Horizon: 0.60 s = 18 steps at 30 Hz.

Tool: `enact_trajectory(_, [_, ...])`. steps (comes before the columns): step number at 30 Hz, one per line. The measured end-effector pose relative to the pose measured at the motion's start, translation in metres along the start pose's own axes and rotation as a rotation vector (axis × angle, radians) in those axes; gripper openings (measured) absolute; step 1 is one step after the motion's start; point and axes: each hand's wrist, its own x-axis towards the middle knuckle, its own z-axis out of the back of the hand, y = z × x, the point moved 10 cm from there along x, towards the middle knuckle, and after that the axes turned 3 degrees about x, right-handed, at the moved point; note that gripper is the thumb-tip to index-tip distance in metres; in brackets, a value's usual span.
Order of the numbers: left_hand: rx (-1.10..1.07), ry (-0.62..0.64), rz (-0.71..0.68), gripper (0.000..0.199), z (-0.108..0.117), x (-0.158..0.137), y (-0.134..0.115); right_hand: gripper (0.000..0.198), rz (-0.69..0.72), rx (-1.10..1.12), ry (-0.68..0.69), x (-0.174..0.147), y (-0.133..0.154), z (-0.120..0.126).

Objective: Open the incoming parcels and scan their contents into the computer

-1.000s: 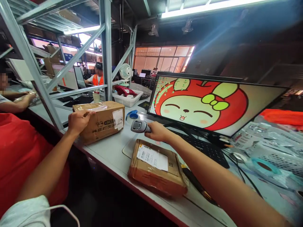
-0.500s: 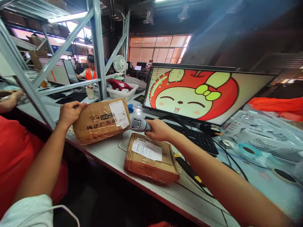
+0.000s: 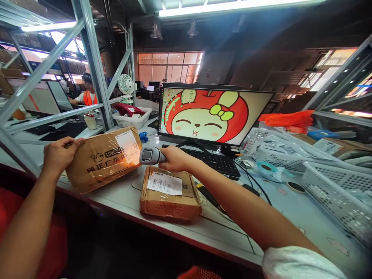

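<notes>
My left hand (image 3: 61,155) grips the left end of a taped cardboard box (image 3: 101,168), which is tilted up above the front of the desk. Printing and a white label (image 3: 128,147) are on its facing side. My right hand (image 3: 174,157) is closed around the handle of a grey barcode scanner (image 3: 150,155), its head beside the box's right end. A reddish-orange glow falls on the label. Below the scanner, a second taped cardboard box (image 3: 170,199) lies flat near the desk edge, with a white label on top.
A monitor (image 3: 206,116) showing a cartoon face stands behind a black keyboard (image 3: 222,162). White baskets (image 3: 343,186), tape rolls (image 3: 266,167) and cables lie to the right. A metal rack post (image 3: 94,66) rises at left. A person in an orange vest (image 3: 88,97) sits beyond it.
The view has swung to the right, bringing more baskets into sight. A reddish glow now shows on the held box's label. Both hands keep their grips.
</notes>
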Motion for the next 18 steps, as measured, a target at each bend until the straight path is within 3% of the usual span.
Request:
enact_trajectory(6, [0.02,0.026,-0.02,0.048,-0.002,0.0,0.003,0.025,-0.022,-0.067,0.016,-0.007,-0.003,0.005])
enact_trajectory(11, [0.024,0.037,-0.002,0.05,-0.002,0.0,0.003,0.027,-0.183,-0.107,0.02,-0.04,-0.044,0.007])
enact_trajectory(14, [0.036,0.029,0.031,0.049,0.0,-0.001,0.003,0.023,-0.354,-0.058,0.049,-0.094,-0.098,0.005])
enact_trajectory(18, [0.065,0.023,0.035,0.052,-0.003,0.0,0.006,0.017,-0.611,-0.033,0.038,-0.218,-0.2,0.03])
